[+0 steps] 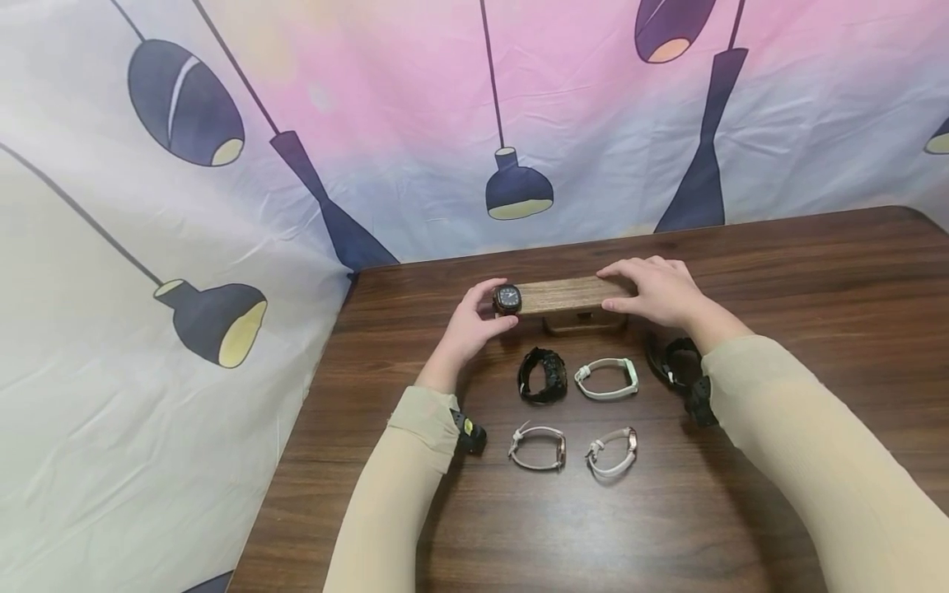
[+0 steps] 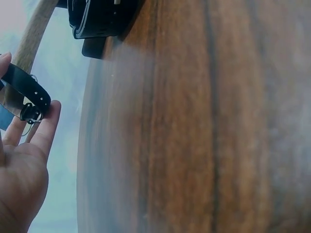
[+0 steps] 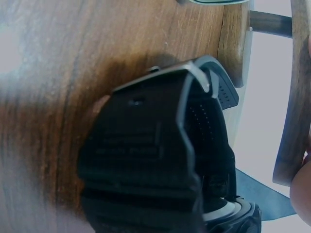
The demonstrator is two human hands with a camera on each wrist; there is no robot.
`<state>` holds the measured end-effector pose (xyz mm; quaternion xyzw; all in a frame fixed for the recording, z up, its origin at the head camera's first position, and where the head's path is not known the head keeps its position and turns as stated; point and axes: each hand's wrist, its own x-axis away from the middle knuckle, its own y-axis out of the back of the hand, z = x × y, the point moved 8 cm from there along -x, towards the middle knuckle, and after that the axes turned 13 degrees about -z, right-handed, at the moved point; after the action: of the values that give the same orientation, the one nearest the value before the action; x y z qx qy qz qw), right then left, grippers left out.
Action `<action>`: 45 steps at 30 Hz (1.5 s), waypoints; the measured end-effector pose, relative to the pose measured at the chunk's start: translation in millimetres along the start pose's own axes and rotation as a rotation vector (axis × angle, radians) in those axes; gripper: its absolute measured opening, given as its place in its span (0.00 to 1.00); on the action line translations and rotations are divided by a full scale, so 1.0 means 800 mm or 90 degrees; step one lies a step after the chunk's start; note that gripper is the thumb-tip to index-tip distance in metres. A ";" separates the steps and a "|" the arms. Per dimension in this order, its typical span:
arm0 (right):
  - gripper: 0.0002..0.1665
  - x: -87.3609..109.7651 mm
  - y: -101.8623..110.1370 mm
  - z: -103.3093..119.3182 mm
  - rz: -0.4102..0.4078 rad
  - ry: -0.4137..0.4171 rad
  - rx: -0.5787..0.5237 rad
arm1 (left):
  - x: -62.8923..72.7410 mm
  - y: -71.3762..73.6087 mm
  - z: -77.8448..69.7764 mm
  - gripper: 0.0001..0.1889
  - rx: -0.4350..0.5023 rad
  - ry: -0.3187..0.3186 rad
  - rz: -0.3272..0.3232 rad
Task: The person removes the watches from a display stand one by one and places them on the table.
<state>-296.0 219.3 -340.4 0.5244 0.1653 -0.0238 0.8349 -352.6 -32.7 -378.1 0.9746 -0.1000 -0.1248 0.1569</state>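
A wooden watch stand (image 1: pixel 567 295) with a raised bar stands near the table's back edge. A black square-faced watch (image 1: pixel 507 298) is looped around the bar's left end. My left hand (image 1: pixel 469 326) holds this watch between thumb and fingers; the left wrist view shows its buckled black strap (image 2: pixel 34 90) against the fingertips. At the bar's other end my right hand (image 1: pixel 656 292) grips the wood, thumb in front and fingers behind. In front of the stand lie a black watch (image 1: pixel 544 376) and a mint-green watch (image 1: pixel 608 379).
Two pale-strapped watches, left (image 1: pixel 538 449) and right (image 1: pixel 612 453), lie nearer on the brown table (image 1: pixel 593 535). Another black watch (image 1: pixel 670 362) lies beneath my right forearm and looms large in the right wrist view. A printed cloth (image 1: pixel 415 99) hangs behind the table.
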 end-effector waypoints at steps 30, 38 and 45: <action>0.35 0.000 0.001 0.002 0.016 0.000 -0.002 | 0.019 0.024 -0.042 0.32 -0.035 -0.051 -0.030; 0.34 -0.001 0.002 0.001 0.009 0.001 0.002 | 0.031 0.020 -0.073 0.32 0.026 -0.081 -0.029; 0.33 -0.001 0.001 0.001 0.007 -0.001 0.003 | 0.047 0.003 -0.104 0.33 0.055 -0.144 0.004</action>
<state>-296.5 218.3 -339.1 0.5275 0.1617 -0.0202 0.8338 -294.8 -20.4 -308.4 0.9598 -0.1257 -0.2290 0.1031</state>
